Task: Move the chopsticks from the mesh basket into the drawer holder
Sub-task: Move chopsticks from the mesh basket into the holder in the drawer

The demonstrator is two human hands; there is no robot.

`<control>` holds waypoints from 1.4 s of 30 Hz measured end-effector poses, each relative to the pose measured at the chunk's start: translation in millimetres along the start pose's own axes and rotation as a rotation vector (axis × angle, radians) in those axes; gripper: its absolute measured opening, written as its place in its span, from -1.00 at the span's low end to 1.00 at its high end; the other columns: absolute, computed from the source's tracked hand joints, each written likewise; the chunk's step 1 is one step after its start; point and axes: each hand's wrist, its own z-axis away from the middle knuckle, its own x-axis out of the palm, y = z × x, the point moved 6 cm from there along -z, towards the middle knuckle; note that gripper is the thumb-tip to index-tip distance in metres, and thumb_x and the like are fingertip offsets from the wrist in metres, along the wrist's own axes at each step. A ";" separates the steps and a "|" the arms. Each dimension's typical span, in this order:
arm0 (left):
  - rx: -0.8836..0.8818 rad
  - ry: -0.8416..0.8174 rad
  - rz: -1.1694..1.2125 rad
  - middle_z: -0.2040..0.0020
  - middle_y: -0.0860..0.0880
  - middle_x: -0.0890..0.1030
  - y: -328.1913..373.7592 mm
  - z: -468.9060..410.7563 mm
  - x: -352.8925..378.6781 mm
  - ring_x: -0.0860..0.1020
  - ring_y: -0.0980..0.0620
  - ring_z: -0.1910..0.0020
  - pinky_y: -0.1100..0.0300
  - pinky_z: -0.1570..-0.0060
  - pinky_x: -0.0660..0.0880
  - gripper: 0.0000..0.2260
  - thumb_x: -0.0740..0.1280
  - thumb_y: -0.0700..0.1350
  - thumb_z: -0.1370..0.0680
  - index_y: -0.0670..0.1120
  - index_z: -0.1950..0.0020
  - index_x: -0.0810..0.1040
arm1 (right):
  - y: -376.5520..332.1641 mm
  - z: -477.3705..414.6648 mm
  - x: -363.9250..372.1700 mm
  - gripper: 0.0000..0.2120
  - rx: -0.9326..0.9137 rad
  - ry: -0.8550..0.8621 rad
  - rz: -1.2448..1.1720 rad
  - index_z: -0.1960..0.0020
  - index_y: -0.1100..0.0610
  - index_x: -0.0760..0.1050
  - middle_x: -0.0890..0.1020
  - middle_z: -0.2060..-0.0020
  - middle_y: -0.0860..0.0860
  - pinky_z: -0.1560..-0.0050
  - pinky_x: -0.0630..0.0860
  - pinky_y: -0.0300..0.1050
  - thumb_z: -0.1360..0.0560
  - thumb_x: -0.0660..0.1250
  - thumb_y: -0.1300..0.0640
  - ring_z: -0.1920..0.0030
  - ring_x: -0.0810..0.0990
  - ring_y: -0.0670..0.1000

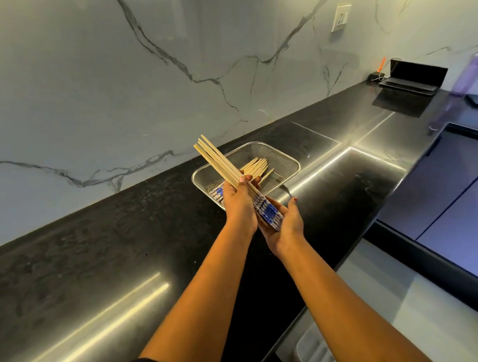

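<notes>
A bundle of several wooden chopsticks point(220, 162) with blue-and-white patterned ends is held above the black counter, tips pointing up and left. My left hand point(237, 205) is wrapped around the middle of the bundle. My right hand point(285, 224) lies palm up under the patterned ends, fingers spread and supporting them. Just behind my hands sits the metal mesh basket point(286, 161), with several more chopsticks point(255, 166) lying in it. At the bottom edge, below the counter, a white ribbed holder point(314, 351) shows in an open drawer.
The black counter point(98, 257) runs along a marble wall. A laptop point(415, 79) stands at the far right end, with a purple bottle point(473, 74) beside it. Dark cabinet fronts point(455, 211) lie to the right below the counter edge.
</notes>
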 end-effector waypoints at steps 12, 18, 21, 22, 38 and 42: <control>0.000 0.027 -0.034 0.14 -0.01 0.57 -70.7 93.8 12.8 0.60 0.07 0.11 0.19 0.03 0.54 -0.88 0.14 -0.21 -0.63 -0.07 -0.12 0.42 | -28.6 68.7 -108.0 -0.53 0.065 0.018 0.062 -0.08 0.26 0.48 0.60 -0.02 0.30 -0.14 0.56 0.04 -0.64 0.03 -0.12 -0.06 0.62 0.21; -0.057 0.013 -0.089 0.14 0.00 0.57 -134.3 152.2 7.3 0.59 0.07 0.09 0.10 -0.05 0.52 -0.89 0.13 -0.21 -0.64 -0.05 -0.05 0.43 | -42.2 108.7 -180.8 -0.73 0.032 0.128 0.177 -0.01 0.27 0.47 0.59 0.12 0.23 0.02 0.58 -0.04 -0.63 0.16 0.07 0.13 0.61 0.12; -0.074 -0.005 -0.131 0.15 -0.02 0.56 -164.2 168.0 0.6 0.59 0.05 0.09 0.08 -0.02 0.50 -0.84 0.09 -0.25 -0.65 -0.04 0.03 0.40 | -53.9 124.1 -219.2 -0.73 -0.058 0.144 0.706 0.15 0.16 0.51 0.61 0.17 0.16 0.14 0.53 -0.13 -0.61 0.21 0.02 0.22 0.57 0.05; -0.086 -0.002 -0.156 0.14 -0.02 0.56 -174.1 173.4 -2.3 0.59 0.05 0.08 0.12 0.04 0.50 -0.83 0.08 -0.25 -0.65 -0.04 0.04 0.39 | -57.2 127.5 -229.2 -0.69 -0.091 0.126 0.922 0.18 0.14 0.53 0.62 0.17 0.17 0.16 0.52 -0.12 -0.60 0.20 -0.03 0.22 0.57 0.06; -0.437 -0.015 -0.297 -0.32 -0.13 0.49 -289.1 224.1 -60.9 0.49 -0.17 -0.24 -0.02 -0.14 0.46 -0.69 0.05 -0.19 -0.67 -0.25 -0.38 0.34 | -37.4 127.9 -286.9 -0.74 -0.018 -0.278 1.537 0.04 0.36 0.62 0.65 0.12 0.37 -0.06 0.57 0.23 -0.51 0.36 0.13 0.07 0.64 0.34; -0.494 0.066 -0.313 0.10 -0.11 0.56 -301.1 225.5 -81.0 0.53 -0.04 0.12 0.04 -0.03 0.47 -0.81 0.08 -0.17 -0.66 -0.14 0.02 0.46 | -22.4 125.2 -303.4 -0.80 0.038 -0.276 1.476 0.01 0.38 0.62 0.64 0.18 0.33 -0.02 0.57 0.07 -0.49 0.38 0.23 0.18 0.59 0.10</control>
